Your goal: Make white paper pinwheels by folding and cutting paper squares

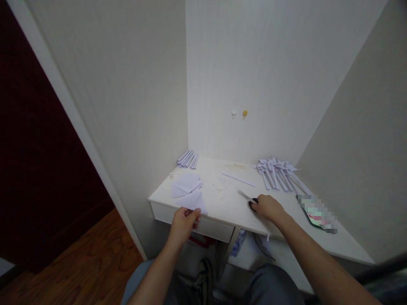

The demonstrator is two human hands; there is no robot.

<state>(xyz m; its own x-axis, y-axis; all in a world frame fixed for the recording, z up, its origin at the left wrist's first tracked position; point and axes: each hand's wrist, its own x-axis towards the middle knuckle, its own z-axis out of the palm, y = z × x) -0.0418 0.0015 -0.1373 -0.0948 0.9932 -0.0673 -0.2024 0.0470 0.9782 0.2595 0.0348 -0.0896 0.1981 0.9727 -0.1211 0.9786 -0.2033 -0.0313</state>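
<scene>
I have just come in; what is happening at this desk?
A person's left hand pinches a paper sheet at the front edge of the white desk, while the right hand holds black-handled scissors. Rolled paper tubes lie at the back left; paper pinwheels lie at the back right.

Left hand (186, 219) at bench (222, 209) front edge, thumb and fingers pinching near edge of a white paper sheet (193, 200). More loose sheets (187, 181) just behind, overlapping. Right hand (267, 206) on black handles of scissors (245, 195), blades pointing away and leftward. Thin paper stick (238, 179) lies beyond scissors, apart from them. Back left: row of rolled paper tubes (187, 159). Back right: cluster of paper pinwheels (276, 171) on tube stems. Flat dark-edged item (313, 214) near right forearm, mostly pixelated. Two small hooks (244, 113) on back wall. Wood floor (104, 258) lower left.
</scene>
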